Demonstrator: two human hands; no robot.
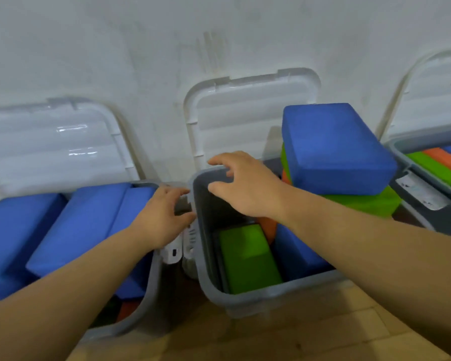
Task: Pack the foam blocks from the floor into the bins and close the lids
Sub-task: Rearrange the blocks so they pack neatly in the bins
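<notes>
Foam blocks [248,256] are lying inside the grey middle bin [271,295], and a stack [336,147] is waiting beside it. The left hand [162,217] seems to be gripping the bin's edge, while the right hand [245,186] is hovering open above. Laying blocks flat is helping the lid [250,118] shut. Blur is hiding the left fingertips.

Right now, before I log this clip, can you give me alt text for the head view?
Two bare hands reach for the middle bin: the left hand grips its left rim, the right hand is spread open at its back-left corner. Inside lie a green block and a blue block; its lid stands open against the wall.
</notes>
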